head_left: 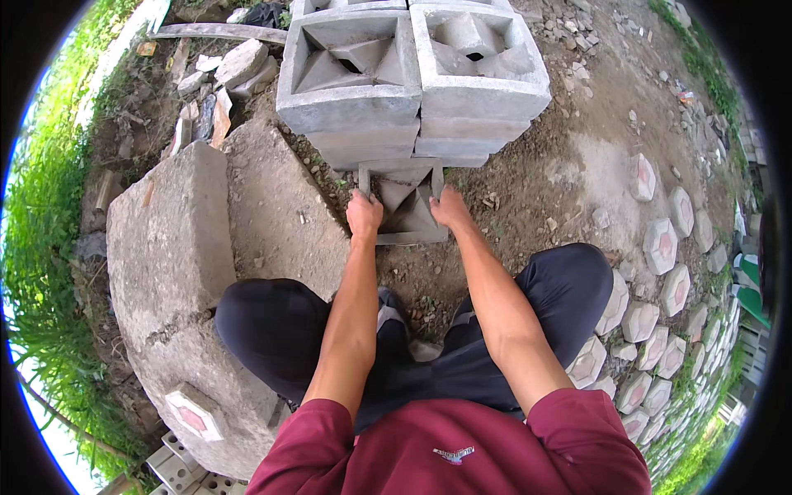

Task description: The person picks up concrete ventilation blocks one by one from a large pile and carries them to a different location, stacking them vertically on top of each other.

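Note:
Low between my knees is a square grey concrete vent block [412, 236] with slanted faces inside its frame. My left hand [364, 213] is closed round its left side, and my right hand [450, 208] grips the right side. The block's far edge lies close against the foot of two stacks of similar blocks. The left stack [355, 107] and the right stack [478, 99] stand side by side, their top blocks showing dark openings in the middle. How far the held block is off the ground, I cannot tell.
Large broken concrete slabs [186, 239] lie to my left, with loose rubble [241, 64] beyond them. Several hexagonal pavers [660, 246] cover the ground at right, and one hexagonal paver [195, 412] rests on the slab. Perforated blocks [177, 466] sit at the lower left.

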A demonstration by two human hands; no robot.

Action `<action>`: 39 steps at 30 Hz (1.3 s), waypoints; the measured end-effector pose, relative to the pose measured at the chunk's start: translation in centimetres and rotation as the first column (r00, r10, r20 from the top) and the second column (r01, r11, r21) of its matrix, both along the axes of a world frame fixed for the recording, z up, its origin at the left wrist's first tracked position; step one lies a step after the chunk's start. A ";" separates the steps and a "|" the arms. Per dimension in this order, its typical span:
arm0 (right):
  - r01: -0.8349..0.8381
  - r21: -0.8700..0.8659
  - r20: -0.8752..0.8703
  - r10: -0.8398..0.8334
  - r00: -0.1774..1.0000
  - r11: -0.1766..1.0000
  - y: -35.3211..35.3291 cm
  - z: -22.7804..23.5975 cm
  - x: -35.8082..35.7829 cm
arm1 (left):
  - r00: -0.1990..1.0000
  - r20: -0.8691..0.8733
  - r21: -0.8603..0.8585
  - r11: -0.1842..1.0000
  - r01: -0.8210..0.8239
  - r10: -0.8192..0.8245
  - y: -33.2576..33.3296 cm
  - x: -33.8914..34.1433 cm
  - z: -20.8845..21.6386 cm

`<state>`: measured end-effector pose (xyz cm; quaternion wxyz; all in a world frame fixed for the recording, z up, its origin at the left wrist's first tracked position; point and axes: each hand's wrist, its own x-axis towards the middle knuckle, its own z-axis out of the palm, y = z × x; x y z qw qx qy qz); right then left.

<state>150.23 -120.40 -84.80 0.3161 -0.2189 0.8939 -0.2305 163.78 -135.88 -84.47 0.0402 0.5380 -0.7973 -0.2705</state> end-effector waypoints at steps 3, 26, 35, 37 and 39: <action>0.036 -0.026 -0.074 -0.038 0.997 0.999 0.8 -1.2 0.9 | 0.997 -0.077 0.022 1.000 0.010 -0.008 0.7 0.0 -0.7; 0.227 -0.212 -0.070 -0.246 0.967 0.951 -1.5 2.3 2.7 | 0.898 -0.407 -0.274 0.960 0.053 -0.166 2.7 -0.4 0.2; 0.207 -0.258 -0.126 -0.245 0.961 0.944 -0.4 -1.3 2.6 | 0.952 -0.235 -0.358 0.928 0.101 -0.194 2.3 -0.9 0.8; 0.228 -0.254 -0.127 -0.266 0.956 0.940 -0.9 -0.7 3.4 | 0.974 -0.168 -0.348 0.934 0.086 -0.152 2.6 -1.0 1.5; 0.259 -0.248 -0.127 -0.296 0.947 0.934 -1.2 -0.8 3.5 | 0.976 -0.149 -0.347 0.932 0.102 -0.162 2.7 -1.3 1.9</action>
